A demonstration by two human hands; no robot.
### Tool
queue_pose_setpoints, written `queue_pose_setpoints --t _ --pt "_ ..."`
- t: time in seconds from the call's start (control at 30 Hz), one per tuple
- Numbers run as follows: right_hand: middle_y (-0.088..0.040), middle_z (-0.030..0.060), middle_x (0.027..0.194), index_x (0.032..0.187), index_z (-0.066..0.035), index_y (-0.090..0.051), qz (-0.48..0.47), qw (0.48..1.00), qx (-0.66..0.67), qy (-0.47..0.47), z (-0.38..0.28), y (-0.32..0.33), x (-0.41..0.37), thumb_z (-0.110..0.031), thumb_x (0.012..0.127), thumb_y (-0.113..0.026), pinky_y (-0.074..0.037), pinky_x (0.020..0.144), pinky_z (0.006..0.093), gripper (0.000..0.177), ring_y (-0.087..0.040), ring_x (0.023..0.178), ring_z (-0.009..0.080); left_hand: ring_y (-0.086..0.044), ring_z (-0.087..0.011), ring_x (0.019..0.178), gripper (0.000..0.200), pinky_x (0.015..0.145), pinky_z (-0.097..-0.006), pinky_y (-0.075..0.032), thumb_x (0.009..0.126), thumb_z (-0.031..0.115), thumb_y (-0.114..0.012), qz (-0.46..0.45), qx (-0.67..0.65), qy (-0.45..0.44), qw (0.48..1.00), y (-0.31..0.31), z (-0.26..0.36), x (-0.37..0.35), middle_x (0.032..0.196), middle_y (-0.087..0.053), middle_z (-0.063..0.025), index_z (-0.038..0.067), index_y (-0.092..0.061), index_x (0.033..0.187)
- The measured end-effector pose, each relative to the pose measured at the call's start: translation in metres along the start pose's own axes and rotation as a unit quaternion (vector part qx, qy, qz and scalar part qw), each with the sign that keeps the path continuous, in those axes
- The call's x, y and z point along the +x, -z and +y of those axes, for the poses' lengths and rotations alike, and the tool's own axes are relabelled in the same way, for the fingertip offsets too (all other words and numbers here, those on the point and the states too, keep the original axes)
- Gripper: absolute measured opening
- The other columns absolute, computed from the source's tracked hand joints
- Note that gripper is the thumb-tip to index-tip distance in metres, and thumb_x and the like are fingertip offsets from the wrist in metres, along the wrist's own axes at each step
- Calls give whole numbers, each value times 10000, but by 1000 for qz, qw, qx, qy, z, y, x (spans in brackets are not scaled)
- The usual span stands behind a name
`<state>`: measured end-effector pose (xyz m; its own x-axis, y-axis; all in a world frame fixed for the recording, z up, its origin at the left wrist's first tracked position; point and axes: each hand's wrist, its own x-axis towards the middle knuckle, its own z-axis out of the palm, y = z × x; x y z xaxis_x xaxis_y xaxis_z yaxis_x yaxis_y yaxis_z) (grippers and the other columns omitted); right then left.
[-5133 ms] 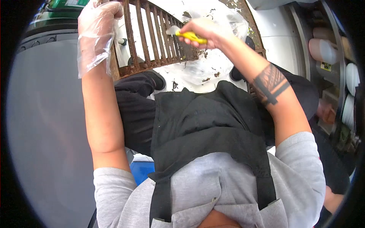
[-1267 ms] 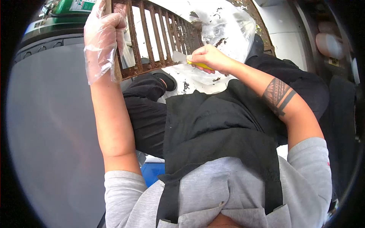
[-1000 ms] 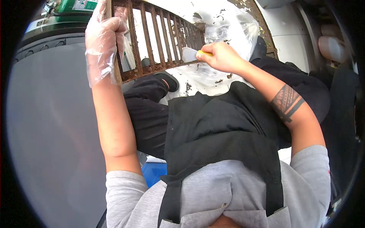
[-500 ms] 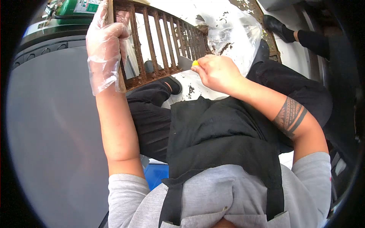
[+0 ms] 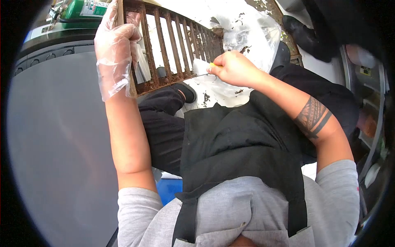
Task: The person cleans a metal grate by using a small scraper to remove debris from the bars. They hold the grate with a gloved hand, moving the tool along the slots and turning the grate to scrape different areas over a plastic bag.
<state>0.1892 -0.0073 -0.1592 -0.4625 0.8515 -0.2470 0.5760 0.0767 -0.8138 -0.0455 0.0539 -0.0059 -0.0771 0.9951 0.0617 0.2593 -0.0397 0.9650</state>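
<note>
My left hand, in a clear plastic glove, is wrapped round the end bar of a rusty, dirt-caked metal grate, which is tilted upright. My bare right hand is closed on the yellow handle of a scraper. The scraper's flat pale blade touches or lies very close to the lower edge of the grate, between its bars. Dark flakes lie on a clear plastic sheet behind the grate.
A large grey surface fills the left side. A green cylinder lies at the top left. Another person's dark shoe and leg are at the top right. Something blue is under my left side.
The scraper blade has turned to show its flat face, and my right hand has shifted slightly. At the top right, the other person's leg has moved inward.
</note>
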Motion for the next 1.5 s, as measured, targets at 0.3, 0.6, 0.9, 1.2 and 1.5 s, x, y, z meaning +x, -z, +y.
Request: queue_pose_setpoints --t 0.3,0.6,0.9,1.2,1.5 --pt "-672 206 734 861 -2 -751 17 998 -44 48 -9 7 -6 -325 935 -684 -522 691 467 338 -659 692 358 -741 -191 879 809 390 -167 -426 751 -105 -468 -10 -29 -6 1000 -1 1 1 1293 -601 -304 -32 -378 1551" --pt "-554 12 582 801 -31 -701 -129 944 239 -190 -7 6 -5 -375 991 -667 -386 395 292 394 -492 438 93 -710 -225 1092 785 359 -168 -406 763 -123 -450 -8 -14 -10 1000 -6 8 -3 1292 -610 -302 -23 -401 1541" --pt "-525 0 679 895 -59 -598 -116 793 490 -341 -23 -19 -30 -390 1057 -562 -338 355 257 370 -440 414 95 -611 -128 861 910 580 -162 -467 632 -173 -377 45 -35 -17 998 -30 23 0 1340 -594 -163 -70 -387 1535" --pt "-536 5 694 915 -57 -601 -57 734 555 -388 -48 -32 -49 -403 1056 -555 -357 409 263 376 -476 477 101 -624 -147 942 869 652 -160 -495 659 -160 -393 -22 -73 -34 997 -27 18 7 1357 -590 -155 -91 -390 1526" --pt "-580 3 614 777 -37 -660 69 915 359 -168 -40 -38 -44 -340 1027 -634 -399 435 289 393 -518 477 77 -586 -165 1021 847 829 -199 -511 677 -133 -411 38 -63 -40 997 -32 23 -11 1406 -543 -163 -107 -377 1523"
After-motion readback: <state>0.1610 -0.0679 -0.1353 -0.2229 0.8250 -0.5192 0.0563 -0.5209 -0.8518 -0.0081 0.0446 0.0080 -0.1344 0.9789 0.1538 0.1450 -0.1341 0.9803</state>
